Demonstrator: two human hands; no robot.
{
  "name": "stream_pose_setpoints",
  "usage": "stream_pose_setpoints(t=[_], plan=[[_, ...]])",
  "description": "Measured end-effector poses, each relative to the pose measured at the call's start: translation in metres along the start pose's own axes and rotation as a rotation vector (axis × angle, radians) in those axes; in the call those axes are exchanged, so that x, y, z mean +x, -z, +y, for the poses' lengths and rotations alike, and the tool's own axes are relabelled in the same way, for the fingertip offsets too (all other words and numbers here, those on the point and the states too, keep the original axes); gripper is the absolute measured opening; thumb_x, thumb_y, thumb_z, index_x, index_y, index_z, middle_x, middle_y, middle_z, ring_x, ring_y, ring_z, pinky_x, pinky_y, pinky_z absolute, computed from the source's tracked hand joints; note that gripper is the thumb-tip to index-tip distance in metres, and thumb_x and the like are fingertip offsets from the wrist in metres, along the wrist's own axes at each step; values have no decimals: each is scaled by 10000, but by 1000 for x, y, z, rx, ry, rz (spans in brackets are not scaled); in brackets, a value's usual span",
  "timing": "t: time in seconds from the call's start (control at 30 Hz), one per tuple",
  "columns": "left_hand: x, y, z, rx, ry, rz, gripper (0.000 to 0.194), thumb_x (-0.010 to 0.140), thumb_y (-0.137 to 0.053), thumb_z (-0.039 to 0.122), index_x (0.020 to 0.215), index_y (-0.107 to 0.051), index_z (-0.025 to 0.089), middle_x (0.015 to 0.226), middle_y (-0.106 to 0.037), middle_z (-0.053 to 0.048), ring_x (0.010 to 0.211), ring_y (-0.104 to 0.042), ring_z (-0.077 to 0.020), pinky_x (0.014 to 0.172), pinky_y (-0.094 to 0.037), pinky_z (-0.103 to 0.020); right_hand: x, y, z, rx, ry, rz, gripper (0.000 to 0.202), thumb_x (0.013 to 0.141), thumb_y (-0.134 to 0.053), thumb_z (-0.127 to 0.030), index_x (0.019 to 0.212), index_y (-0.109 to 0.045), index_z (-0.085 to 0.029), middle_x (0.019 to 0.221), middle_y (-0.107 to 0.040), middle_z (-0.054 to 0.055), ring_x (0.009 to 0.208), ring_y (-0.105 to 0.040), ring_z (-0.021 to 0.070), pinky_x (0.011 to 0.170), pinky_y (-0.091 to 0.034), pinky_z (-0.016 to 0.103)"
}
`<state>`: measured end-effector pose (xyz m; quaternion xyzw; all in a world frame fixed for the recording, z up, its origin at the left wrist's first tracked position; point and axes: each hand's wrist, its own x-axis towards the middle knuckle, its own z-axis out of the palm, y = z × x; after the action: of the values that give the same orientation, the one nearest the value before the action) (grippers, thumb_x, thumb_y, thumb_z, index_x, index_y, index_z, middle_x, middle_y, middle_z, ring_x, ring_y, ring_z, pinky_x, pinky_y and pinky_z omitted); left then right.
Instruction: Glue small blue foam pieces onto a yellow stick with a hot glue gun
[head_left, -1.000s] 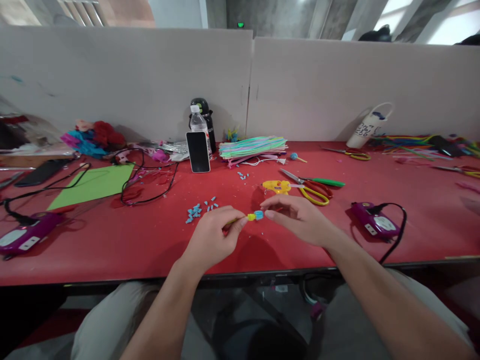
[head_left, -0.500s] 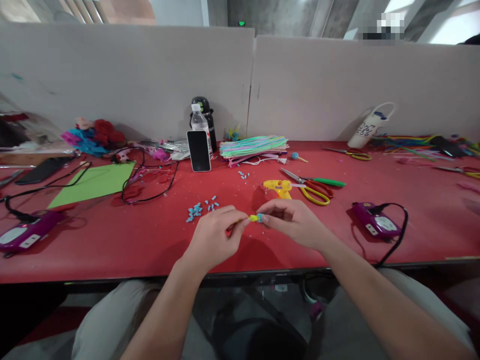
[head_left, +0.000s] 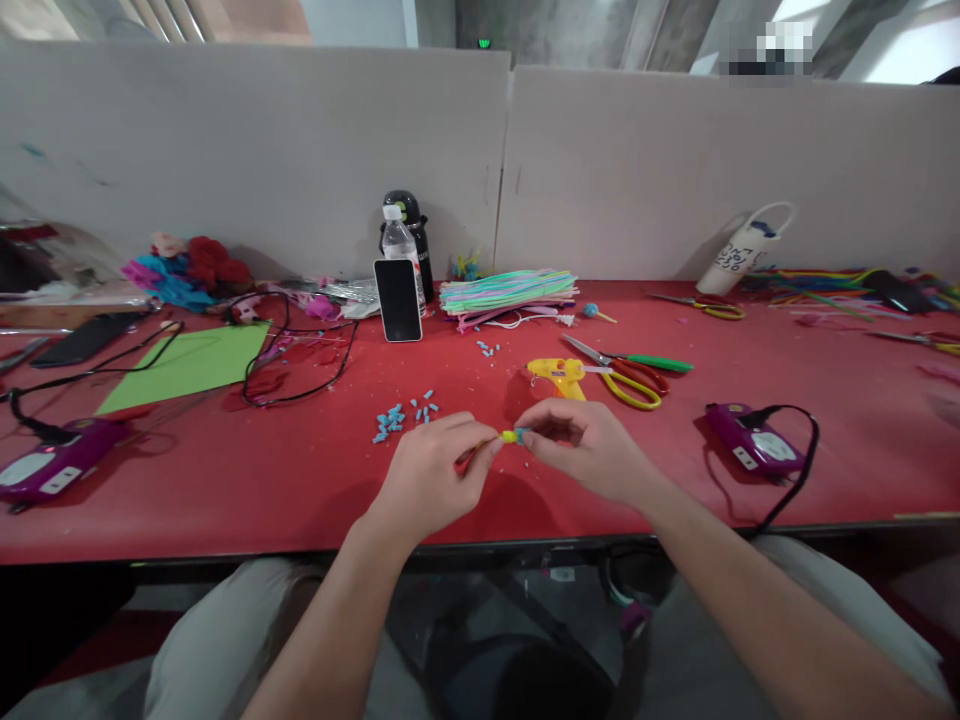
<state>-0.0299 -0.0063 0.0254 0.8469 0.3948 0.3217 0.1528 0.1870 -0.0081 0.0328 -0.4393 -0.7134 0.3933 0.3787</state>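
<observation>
Between my hands, over the red table [head_left: 300,490], is a small yellow and blue craft piece [head_left: 510,437] that looks like fuzzy pipe cleaner. My left hand [head_left: 442,465] pinches its yellow end between thumb and fingertips. The thumb and index finger of my right hand [head_left: 589,445] are closed on its blue end, and partly hide it. Small cut blue pieces [head_left: 390,422] lie in a loose pile left of my left hand. Just beyond my right hand rests a yellow glue gun [head_left: 559,375], with scissors [head_left: 619,380] beside it.
A pipe cleaner bundle [head_left: 506,297] lies behind, near a propped phone [head_left: 399,302] and a black flask [head_left: 409,215]. Purple power strips [head_left: 754,445] with black cables sit at both sides. Green paper [head_left: 191,367] lies left. A grey partition [head_left: 300,160] closes the back.
Almost nothing differs. Both hands keep their pinch on the yellow and blue piece, with only a very slight shift of the fingers and of the camera view.
</observation>
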Motion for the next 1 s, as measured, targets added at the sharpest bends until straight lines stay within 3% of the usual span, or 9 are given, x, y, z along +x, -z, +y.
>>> stream_pose_setpoints(t=[0.23, 0.47, 0.83, 1.0], plan=[[2, 3, -1, -18, -2, 55, 159, 938, -554, 215, 920, -709, 182, 767, -635, -16, 685, -549, -117, 640, -405, -243, 3, 8, 3, 104, -54, 27, 242, 903, -625, -340, 1066, -709, -182, 991, -741, 76, 876, -691, 182, 792, -550, 313], [2, 3, 1, -27, -9, 73, 146, 934, -561, 211, 939, -705, 184, 803, -638, -22, 702, -566, -118, 664, -431, -242, 3, 3, -1, 191, -113, -49, 220, 861, -680, -357, 965, -713, -165, 800, -695, 33, 727, -631, 141, 686, -524, 275], [2, 2, 1, -32, -25, 67, 133, 927, -570, 201, 935, -703, 194, 787, -626, -11, 683, -553, -110, 653, -432, -240, 4, 1, 0, 230, -143, -24, 212, 798, -742, -352, 894, -705, -166, 777, -667, 19, 693, -588, 126, 641, -484, 261], [2, 4, 2, -32, -21, 85, 145, 929, -567, 202, 933, -711, 188, 819, -656, -27, 711, -580, -119, 681, -455, -243, 4, 4, 3, 264, -130, -12, 232, 842, -700, -351, 999, -727, -183, 911, -720, 49, 811, -646, 155, 760, -526, 300]])
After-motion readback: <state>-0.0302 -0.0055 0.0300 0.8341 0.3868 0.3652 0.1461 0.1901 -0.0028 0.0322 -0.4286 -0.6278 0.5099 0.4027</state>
